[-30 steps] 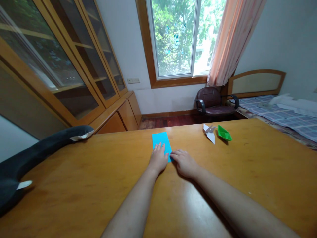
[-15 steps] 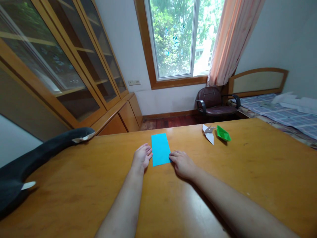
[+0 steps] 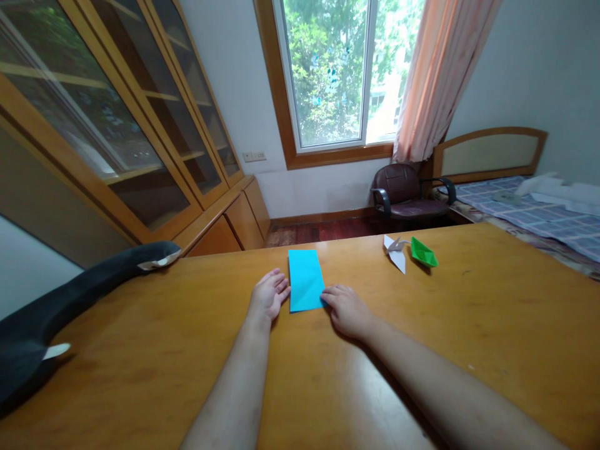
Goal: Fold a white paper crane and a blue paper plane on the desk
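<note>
A folded blue paper rectangle [image 3: 305, 279] lies flat on the wooden table [image 3: 492, 312], its long side pointing away from me. My left hand [image 3: 269, 296] rests flat on the table just left of the paper, fingers apart, fingertips at the paper's left edge. My right hand [image 3: 345, 309] lies on the table at the paper's near right corner, its fingertips touching that corner. Neither hand lifts anything.
A white paper crane [image 3: 395, 249] and a green paper boat [image 3: 423, 251] sit at the table's far right. A dark plush toy [image 3: 70, 294] lies along the left edge. Beyond are a dark chair [image 3: 403, 190], a bed [image 3: 539, 212] and glass-door cabinets [image 3: 117, 119].
My left hand came off the blue paper and moved left onto the bare table beside it. The right hand has stayed at the paper's near right corner.
</note>
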